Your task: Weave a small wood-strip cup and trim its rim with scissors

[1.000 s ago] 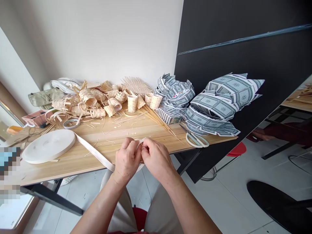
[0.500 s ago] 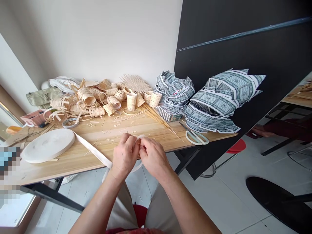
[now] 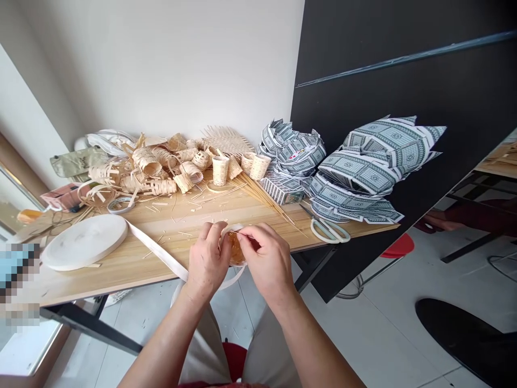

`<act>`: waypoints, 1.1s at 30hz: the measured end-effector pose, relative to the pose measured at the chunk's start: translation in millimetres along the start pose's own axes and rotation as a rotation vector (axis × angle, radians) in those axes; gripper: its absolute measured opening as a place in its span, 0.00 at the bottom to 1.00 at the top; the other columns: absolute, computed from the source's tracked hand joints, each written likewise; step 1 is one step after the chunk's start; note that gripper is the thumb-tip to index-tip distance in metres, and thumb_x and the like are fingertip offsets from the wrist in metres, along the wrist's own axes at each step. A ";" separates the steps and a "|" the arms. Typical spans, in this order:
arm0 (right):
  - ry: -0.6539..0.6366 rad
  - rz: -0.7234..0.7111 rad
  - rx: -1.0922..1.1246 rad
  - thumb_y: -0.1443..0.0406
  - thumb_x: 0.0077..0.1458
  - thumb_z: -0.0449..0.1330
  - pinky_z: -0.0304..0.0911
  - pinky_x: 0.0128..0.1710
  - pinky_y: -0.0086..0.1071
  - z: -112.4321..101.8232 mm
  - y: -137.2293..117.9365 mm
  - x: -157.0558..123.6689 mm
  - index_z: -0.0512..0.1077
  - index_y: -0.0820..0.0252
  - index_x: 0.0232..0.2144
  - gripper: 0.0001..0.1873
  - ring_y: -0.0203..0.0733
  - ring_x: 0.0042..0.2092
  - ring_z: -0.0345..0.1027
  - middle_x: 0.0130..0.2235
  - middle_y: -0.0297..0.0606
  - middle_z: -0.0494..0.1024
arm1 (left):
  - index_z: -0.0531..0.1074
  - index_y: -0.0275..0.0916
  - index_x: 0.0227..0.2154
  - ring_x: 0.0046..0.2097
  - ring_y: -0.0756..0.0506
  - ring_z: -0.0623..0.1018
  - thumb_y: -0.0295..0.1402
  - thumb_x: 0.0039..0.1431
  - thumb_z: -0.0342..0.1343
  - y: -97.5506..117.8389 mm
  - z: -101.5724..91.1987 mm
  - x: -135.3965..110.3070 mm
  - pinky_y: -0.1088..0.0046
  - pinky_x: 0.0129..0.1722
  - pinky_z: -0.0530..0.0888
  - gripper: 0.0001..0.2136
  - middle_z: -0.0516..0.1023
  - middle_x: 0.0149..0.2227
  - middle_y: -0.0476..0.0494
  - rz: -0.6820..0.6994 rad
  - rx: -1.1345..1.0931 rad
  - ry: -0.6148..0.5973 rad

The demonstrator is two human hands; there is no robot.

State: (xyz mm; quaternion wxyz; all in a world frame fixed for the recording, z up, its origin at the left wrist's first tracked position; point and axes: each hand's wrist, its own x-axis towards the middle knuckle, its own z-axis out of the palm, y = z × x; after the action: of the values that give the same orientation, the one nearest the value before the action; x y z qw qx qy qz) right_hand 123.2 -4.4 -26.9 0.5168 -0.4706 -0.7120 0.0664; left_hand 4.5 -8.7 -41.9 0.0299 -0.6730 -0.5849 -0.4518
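Close to the table's front edge, my left hand point(image 3: 210, 256) is closed around the left side of a small woven basket point(image 3: 236, 250), yellowish-brown and mostly hidden by my fingers. A white strip point(image 3: 232, 229) runs along the basket's upper rim. Thumb and forefinger of my right hand point(image 3: 266, 258) pinch at the rim's right side, on the strip. More of the white strip hangs in a loop below the basket. A length of white tape point(image 3: 157, 249) stretches from a big flat roll point(image 3: 84, 242) on the left of the table toward my left wrist.
Woven bamboo pieces point(image 3: 147, 161) are heaped along the wall, with small woven cups point(image 3: 220, 171) beside them. Thin sticks point(image 3: 269, 199), scissors point(image 3: 329, 230) and patterned folded-card baskets point(image 3: 359, 172) lie to the right. A tape ring point(image 3: 120, 205) sits near the roll. Scraps litter the wooden table point(image 3: 121, 280).
My right hand has moved slightly right, away from my left, uncovering more of the basket between them. The whole view has shifted a little.
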 end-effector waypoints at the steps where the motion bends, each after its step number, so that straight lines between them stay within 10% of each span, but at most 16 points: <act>1: 0.021 0.002 0.032 0.71 0.51 0.54 0.58 0.30 0.27 0.0 0.0 0.3 0.70 0.59 0.23 0.08 0.36 0.29 0.65 0.27 0.33 0.71 | 0.68 0.40 0.38 0.22 0.53 0.68 0.29 0.57 0.46 0.6 -0.1 0.1 0.77 0.25 0.65 0.08 0.70 0.32 0.48 -0.002 -0.005 -0.001; 33: 0.031 -0.012 0.054 0.71 0.52 0.55 0.60 0.28 0.27 15.8 0.0 7.8 0.64 0.57 0.26 0.05 0.37 0.29 0.70 0.28 0.32 0.77 | 0.68 0.38 0.28 0.22 0.54 0.67 0.23 0.53 0.49 -0.1 -3.9 12.1 0.80 0.22 0.62 0.05 0.68 0.27 0.52 -0.056 -0.162 -0.007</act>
State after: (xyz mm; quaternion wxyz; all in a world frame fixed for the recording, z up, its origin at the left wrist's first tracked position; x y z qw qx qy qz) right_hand 110.4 7.6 -28.9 0.5409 -0.4533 -0.7045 0.0753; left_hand 1.1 -1.6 -31.8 -0.0395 -0.6581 -0.5652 -0.4958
